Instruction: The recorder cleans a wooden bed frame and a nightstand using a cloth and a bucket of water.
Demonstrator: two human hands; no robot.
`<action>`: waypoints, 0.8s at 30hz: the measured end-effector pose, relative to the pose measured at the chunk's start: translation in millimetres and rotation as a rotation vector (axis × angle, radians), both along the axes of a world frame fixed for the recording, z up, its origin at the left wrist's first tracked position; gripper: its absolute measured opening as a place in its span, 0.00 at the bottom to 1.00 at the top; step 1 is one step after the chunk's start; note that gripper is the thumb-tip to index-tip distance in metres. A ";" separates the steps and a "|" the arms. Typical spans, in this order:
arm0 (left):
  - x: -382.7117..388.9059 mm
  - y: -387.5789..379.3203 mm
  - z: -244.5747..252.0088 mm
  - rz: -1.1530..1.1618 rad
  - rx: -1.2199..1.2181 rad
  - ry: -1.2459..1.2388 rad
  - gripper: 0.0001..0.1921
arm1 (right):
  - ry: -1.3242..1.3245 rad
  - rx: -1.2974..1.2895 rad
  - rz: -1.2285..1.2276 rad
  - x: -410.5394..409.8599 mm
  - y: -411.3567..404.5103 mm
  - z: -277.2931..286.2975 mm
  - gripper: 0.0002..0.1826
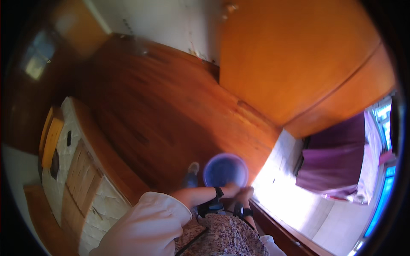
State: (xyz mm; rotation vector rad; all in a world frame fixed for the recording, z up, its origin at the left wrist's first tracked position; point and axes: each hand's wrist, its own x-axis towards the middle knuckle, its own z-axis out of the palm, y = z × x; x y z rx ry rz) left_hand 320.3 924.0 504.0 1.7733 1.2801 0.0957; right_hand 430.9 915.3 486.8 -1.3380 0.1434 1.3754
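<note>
A blue plastic bucket (225, 168) is just in front of me, above the wooden floor in this view. My left hand (233, 189) reaches across to its near rim and overlaps it, with a black band on the wrist. Close beside it on the right, my right hand (246, 193) is near the same edge, fingers bent. Both hands are blurred, and whether they grip the rim or something small is unclear. The bucket's inside looks dark blue; its contents cannot be made out.
A bed with a bare mattress (107, 198) lies at left, with wooden panels (78, 182) on it. A large orange-brown wooden cabinet (288, 60) stands at upper right. Past the brightly lit doorway sill (282, 192), purple cloth (333, 160) hangs by windows. One shoe (193, 167) shows left of the bucket.
</note>
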 end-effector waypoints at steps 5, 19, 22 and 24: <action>-22.4 28.1 39.9 -0.159 -0.009 -0.303 0.23 | 0.057 0.295 0.292 -16.8 21.1 58.9 0.17; -159.4 53.7 103.3 0.264 -0.049 -0.692 0.27 | -0.706 0.799 1.184 -94.6 74.6 156.3 0.06; -222.7 62.6 132.3 0.262 0.074 -0.573 0.21 | -0.654 0.755 1.314 -141.5 98.1 175.4 0.15; -269.9 68.1 141.3 0.320 0.094 -0.636 0.19 | -0.631 0.738 1.418 -188.0 120.4 190.1 0.16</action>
